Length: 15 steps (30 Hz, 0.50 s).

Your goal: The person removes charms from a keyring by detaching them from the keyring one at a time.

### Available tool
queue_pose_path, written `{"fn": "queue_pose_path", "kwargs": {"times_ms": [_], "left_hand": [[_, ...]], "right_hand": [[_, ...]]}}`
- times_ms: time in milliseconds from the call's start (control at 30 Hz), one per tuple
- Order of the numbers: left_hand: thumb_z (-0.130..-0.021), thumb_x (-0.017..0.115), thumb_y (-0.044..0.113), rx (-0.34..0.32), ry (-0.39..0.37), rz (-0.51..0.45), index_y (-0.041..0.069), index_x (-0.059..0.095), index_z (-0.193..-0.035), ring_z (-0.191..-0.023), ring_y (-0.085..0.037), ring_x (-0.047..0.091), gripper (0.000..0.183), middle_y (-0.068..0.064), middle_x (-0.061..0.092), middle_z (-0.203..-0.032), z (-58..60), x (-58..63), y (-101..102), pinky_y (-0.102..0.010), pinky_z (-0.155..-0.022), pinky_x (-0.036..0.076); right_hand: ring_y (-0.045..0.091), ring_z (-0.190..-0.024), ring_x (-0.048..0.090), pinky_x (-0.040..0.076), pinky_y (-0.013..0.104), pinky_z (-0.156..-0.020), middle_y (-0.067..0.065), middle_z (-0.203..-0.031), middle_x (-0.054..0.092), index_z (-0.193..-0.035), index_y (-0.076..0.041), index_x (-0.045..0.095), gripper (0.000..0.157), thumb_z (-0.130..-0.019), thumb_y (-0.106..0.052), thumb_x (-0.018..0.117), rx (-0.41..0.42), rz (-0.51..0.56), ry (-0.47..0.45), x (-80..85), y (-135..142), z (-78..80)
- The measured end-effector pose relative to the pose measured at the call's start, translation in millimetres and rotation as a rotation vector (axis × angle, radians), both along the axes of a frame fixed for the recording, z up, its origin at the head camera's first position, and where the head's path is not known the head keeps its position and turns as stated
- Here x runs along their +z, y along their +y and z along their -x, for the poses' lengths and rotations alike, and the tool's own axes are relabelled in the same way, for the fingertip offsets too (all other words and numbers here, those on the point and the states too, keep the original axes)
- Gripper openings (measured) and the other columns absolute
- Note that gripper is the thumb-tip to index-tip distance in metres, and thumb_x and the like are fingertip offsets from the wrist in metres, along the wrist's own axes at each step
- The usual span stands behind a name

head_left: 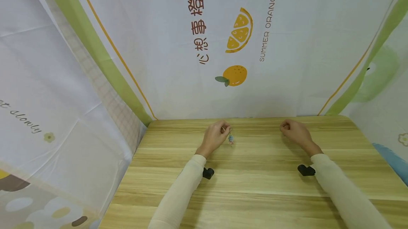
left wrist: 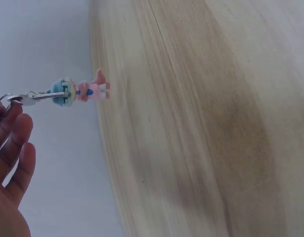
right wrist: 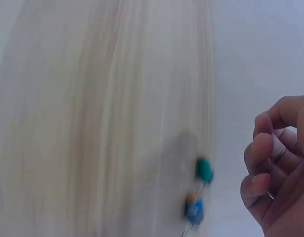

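In the head view my left hand [head_left: 216,137] pinches a keychain by its metal ring. From it hangs a small figurine [left wrist: 85,91] with a pale blue head and a pink lower body, above the wooden table. The left wrist view shows several silver-coloured metal parts [left wrist: 25,99] at the fingertips. My right hand [head_left: 298,135] is above the table's back part, fingers loosely curled, with nothing seen between them. In the right wrist view, a blurred green piece [right wrist: 205,170] and a blue-and-orange piece [right wrist: 195,211] with thin metal parts appear near the back edge; their kind is unclear.
A light wooden table [head_left: 251,190] spreads beneath both hands. Behind it hangs a white cloth [head_left: 165,62] printed with oranges, and more printed cloth [head_left: 70,91] drapes at the left. A black device [head_left: 208,173] sits at the left wrist, another black device [head_left: 306,170] at the right.
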<state>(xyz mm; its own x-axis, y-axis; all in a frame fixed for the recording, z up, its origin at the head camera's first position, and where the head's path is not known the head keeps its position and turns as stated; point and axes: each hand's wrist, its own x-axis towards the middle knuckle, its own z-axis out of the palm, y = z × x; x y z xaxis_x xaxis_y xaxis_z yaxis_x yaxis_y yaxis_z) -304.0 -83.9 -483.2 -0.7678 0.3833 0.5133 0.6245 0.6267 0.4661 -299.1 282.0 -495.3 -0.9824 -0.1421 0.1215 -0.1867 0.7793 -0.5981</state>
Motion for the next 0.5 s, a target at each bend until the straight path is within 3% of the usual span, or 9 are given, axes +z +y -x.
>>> {"fn": "queue_pose_path", "kwargs": {"times_ms": [200, 500], "left_hand": [[-0.109, 0.063, 0.015, -0.06, -0.053, -0.035, 0.003, 0.076, -0.112, -0.075, -0.012, 0.066, 0.018, -0.006, 0.076, -0.094, 1.6, 0.3, 0.8, -0.019, -0.066, 0.054], [-0.109, 0.063, 0.017, -0.062, -0.071, -0.017, 0.004, 0.076, -0.113, -0.077, -0.012, 0.069, 0.018, -0.006, 0.077, -0.098, 0.2, 1.7, 3.9, -0.019, -0.069, 0.056]], "right_hand": [[0.02, -0.063, 0.064, 0.054, 0.031, -0.058, 0.018, -0.104, 0.071, -0.123, 0.004, 0.068, 0.029, -0.11, -0.02, 0.057, 0.139, 0.09, -0.053, -0.5, -41.3, 9.3], [0.021, -0.062, 0.063, 0.053, 0.034, -0.054, 0.017, -0.107, 0.071, -0.122, 0.0, 0.069, 0.025, -0.11, -0.02, 0.06, 0.254, 0.106, -0.062, 4.2, -97.3, 11.4]]}}
